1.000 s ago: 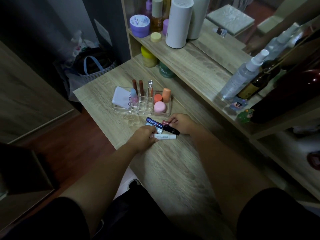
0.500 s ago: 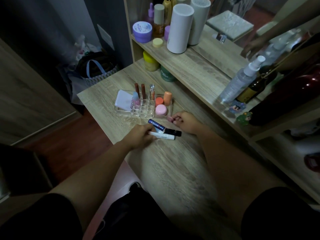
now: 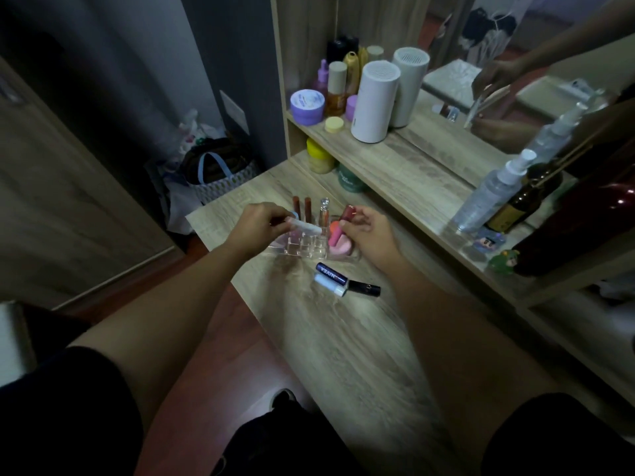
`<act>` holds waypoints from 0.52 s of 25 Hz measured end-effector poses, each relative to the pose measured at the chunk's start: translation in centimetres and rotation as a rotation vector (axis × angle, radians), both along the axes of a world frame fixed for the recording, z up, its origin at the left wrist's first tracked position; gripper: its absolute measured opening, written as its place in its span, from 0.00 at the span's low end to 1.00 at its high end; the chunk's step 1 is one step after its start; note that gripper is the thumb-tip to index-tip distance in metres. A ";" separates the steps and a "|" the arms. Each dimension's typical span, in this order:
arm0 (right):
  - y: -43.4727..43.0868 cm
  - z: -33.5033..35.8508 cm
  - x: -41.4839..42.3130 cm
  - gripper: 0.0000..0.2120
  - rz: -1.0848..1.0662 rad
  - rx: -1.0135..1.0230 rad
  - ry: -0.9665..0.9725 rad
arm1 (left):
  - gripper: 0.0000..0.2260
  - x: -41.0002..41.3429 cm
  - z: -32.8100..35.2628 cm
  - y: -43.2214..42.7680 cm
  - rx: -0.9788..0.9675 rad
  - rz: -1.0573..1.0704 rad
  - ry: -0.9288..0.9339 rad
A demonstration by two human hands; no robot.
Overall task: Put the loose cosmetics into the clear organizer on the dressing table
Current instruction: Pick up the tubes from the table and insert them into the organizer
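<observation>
While poised over clear plastic compartmented organizer on wooden dressing table: left hand pinching white tube, right hand clasping reddish lip tube. Step: dropping both into slots. Next: tip upright, find free compartments. Blue lip-balm stick, pale stick, black tube loose just beside organizer, nearer person.

Legible text, one item: "NIVEA", white lettering on the dark blue lip-balm stick, lying on the dressing table. Labels on shelf jars and bottles are too blurred to read.
</observation>
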State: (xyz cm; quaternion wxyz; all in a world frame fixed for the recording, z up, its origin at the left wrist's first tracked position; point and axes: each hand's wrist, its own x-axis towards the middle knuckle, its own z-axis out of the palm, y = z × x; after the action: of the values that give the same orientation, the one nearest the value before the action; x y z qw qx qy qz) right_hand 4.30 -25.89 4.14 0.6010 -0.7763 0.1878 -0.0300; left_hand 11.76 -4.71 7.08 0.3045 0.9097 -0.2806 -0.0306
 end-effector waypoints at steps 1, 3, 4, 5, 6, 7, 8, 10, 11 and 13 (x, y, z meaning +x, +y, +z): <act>0.4 -0.1 0.3 0.11 -0.024 -0.017 -0.011 | 0.08 0.4 0.1 -0.1 0.051 -0.042 -0.045; 1.2 -0.3 0.9 0.10 -0.052 -0.063 -0.023 | 0.09 1.1 0.3 -0.5 0.148 -0.124 -0.110; 1.5 -0.5 1.2 0.10 -0.060 -0.087 -0.027 | 0.09 1.3 0.3 -0.7 0.172 -0.153 -0.120; 1.8 -0.6 1.5 0.12 -0.068 -0.103 -0.025 | 0.09 1.5 0.4 -1.0 0.185 -0.176 -0.124; 2.0 -0.7 1.7 0.13 -0.075 -0.108 -0.018 | 0.09 1.7 0.5 -1.3 0.195 -0.195 -0.127; 2.2 -0.9 2.0 0.13 -0.080 -0.110 -0.008 | 0.09 1.8 0.6 -1.6 0.205 -0.210 -0.130; 2.4 -1.0 2.3 0.14 -0.079 -0.115 0.002 | 0.09 2.0 0.6 -1.8 0.213 -0.220 -0.130; 2.6 -1.5 2.6 0.14 -0.063 -0.141 0.010 | 0.09 2.3 0.5 -2.2 0.236 -0.230 -0.119; 2.7 -1.7 2.7 0.14 -0.056 -0.163 0.008 | 0.09 2.4 0.4 -2.3 0.254 -0.235 -0.106; 2.8 -2.1 2.8 0.15 -0.052 -0.204 -0.004 | 0.09 2.6 0.2 -2.6 0.281 -0.245 -0.082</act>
State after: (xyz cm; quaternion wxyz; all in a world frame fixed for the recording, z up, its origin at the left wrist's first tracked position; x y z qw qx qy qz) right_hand 7.11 -23.09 2.01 0.5183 -0.8283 0.2024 -0.0661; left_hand 14.32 -7.35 7.28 0.1570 0.9028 -0.3944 -0.0694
